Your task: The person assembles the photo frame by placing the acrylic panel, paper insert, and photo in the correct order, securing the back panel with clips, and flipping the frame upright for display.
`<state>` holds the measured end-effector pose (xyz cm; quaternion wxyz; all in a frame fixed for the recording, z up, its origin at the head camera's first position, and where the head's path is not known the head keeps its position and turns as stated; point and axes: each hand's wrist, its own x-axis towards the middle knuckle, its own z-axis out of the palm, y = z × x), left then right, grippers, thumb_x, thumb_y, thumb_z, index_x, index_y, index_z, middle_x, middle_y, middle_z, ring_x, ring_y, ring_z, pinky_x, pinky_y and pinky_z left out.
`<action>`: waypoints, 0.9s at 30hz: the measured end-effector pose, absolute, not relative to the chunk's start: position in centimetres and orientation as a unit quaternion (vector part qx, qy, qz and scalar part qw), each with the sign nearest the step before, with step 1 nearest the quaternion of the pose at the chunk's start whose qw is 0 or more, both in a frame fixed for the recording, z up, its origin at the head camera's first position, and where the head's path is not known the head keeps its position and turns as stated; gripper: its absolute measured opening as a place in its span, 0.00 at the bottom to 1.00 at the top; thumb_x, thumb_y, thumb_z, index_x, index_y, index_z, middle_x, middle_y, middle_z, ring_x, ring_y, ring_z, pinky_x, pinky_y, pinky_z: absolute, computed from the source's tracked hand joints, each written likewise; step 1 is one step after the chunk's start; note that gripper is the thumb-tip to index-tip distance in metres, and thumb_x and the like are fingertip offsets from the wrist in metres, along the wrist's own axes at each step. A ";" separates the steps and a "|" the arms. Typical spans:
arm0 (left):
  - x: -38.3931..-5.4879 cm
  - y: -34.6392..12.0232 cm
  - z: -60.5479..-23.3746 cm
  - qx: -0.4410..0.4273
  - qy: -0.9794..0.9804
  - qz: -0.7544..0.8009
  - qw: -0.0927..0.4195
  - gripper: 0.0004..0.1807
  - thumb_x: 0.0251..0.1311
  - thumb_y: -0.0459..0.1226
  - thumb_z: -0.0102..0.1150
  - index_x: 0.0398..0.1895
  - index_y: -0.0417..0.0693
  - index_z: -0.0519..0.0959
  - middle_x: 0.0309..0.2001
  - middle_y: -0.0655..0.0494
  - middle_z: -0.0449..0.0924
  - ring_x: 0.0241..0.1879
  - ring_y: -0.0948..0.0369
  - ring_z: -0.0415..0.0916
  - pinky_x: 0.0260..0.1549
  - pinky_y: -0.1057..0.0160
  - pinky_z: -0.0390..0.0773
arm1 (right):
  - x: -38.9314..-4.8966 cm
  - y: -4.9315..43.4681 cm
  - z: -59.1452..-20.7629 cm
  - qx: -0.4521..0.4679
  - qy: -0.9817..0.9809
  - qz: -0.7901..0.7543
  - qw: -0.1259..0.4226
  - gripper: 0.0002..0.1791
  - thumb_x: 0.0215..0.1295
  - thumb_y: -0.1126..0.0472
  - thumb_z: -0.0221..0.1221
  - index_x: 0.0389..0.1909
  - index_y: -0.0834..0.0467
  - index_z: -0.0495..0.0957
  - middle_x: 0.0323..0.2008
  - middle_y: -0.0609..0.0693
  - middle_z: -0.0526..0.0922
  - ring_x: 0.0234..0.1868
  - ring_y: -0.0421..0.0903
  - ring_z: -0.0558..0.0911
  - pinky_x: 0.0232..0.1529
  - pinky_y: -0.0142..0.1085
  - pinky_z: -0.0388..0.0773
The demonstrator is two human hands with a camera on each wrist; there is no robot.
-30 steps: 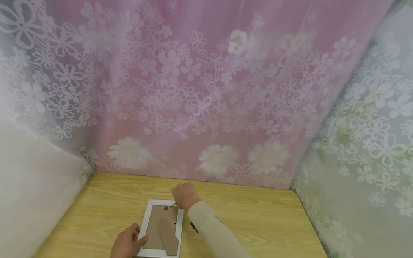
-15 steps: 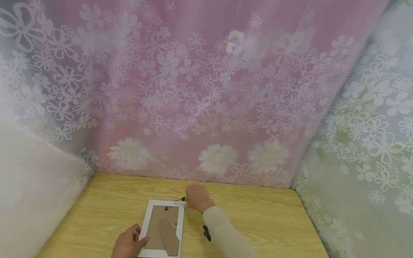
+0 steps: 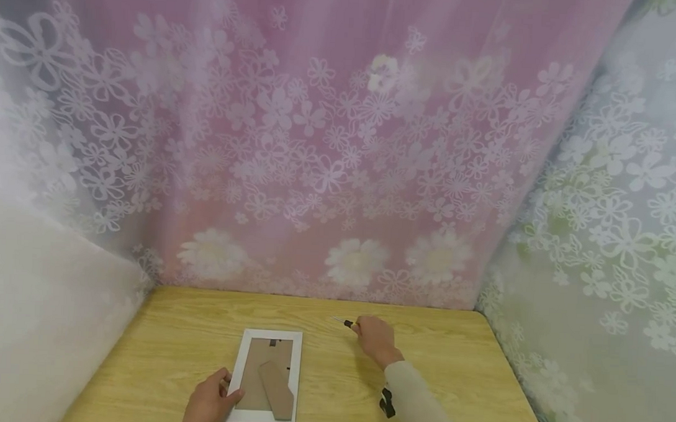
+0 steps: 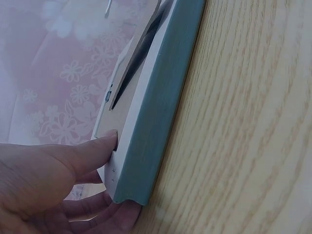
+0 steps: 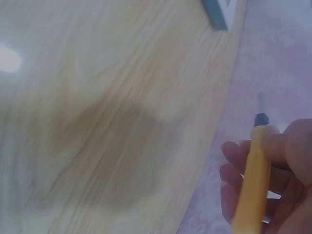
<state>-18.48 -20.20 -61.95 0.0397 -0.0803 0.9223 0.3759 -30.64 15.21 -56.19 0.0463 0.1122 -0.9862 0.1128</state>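
A white picture frame [image 3: 295,365] lies face down on the wooden table, its brown backing board [image 3: 251,363] and stand leg [image 3: 276,392] showing. My left hand [image 3: 208,400] grips the near left part of it. In the left wrist view, the thumb [image 4: 100,148] presses on top while the fingers reach under the blue-green outer side [image 4: 156,107]. To the right, apart from the frame, my right hand [image 3: 377,339] holds a screwdriver [image 5: 252,190] with a yellow handle, black collar and thin metal shaft. Its tip points left and away in the head view.
The wood-grain table [image 3: 450,370] ends at a pink flowered curtain [image 3: 339,174] at the back. Pale flowered cloth [image 3: 621,277] hangs along the right, and white cloth [image 3: 50,288] along the left. A black strap piece [image 3: 387,402] sits at my right sleeve.
My right hand has moved right, away from the frame's far end, carrying the screwdriver. The left hand and the frame have stayed in place.
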 end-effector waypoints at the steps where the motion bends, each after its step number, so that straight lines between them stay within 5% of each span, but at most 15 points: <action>1: -18.5 -20.2 -62.1 -0.080 0.922 0.376 0.039 0.17 0.56 0.41 0.75 0.39 0.44 0.76 0.25 0.56 0.74 0.26 0.59 0.68 0.27 0.62 0.66 | -30.5 15.8 -56.3 0.105 -0.987 0.117 0.044 0.11 0.72 0.53 0.62 0.35 0.56 0.84 0.25 0.48 0.84 0.21 0.42 0.78 0.23 0.38 0.74; 13: -18.4 -20.0 -62.1 -0.077 0.921 0.382 0.026 0.16 0.56 0.40 0.75 0.39 0.44 0.77 0.24 0.56 0.75 0.25 0.60 0.68 0.26 0.62 0.66 | -28.6 21.9 -57.5 0.024 -0.987 0.152 0.046 0.08 0.68 0.57 0.66 0.33 0.57 0.88 0.33 0.53 0.89 0.24 0.44 0.81 0.23 0.43 0.77; 27: -18.4 -19.9 -62.1 -0.087 0.923 0.373 0.038 0.16 0.56 0.41 0.74 0.38 0.45 0.75 0.24 0.57 0.75 0.25 0.59 0.69 0.25 0.61 0.66 | -27.1 29.1 -60.9 -0.063 -0.988 0.143 0.015 0.13 0.69 0.56 0.64 0.28 0.60 0.79 0.26 0.52 0.80 0.25 0.49 0.77 0.24 0.44 0.72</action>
